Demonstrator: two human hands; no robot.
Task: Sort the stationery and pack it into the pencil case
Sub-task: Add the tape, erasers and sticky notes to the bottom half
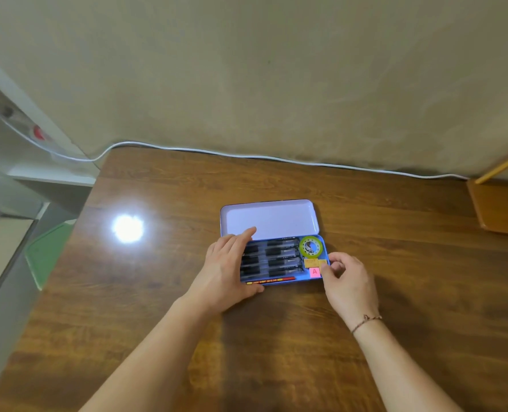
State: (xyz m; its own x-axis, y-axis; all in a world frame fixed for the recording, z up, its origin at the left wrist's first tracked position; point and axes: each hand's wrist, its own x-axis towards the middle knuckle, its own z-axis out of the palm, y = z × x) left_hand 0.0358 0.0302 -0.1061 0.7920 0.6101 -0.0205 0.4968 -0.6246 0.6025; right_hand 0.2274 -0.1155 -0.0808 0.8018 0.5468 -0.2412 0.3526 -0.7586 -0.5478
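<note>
A blue tin pencil case [325,251] lies open on the wooden table, its pale lid [269,218] folded back flat. Inside are several black pens [281,258] in rows, a red pencil [273,280] along the near wall, a green tape roll [311,247] at the right end, and an orange eraser [312,262] above a pink one marked A [314,272]. My left hand [226,272] lies over the case's left end, fingers straight on the pens, thumb at the near wall. My right hand [346,279] is at the case's right end, fingertips pinching a small orange eraser [324,263].
A white cable [246,155] runs along the table's far edge against the wall. A wooden chair seat [502,206] stands at the right. A green board [49,251] leans beside the table's left edge. A lamp glare [127,228] shines on the tabletop left of the case.
</note>
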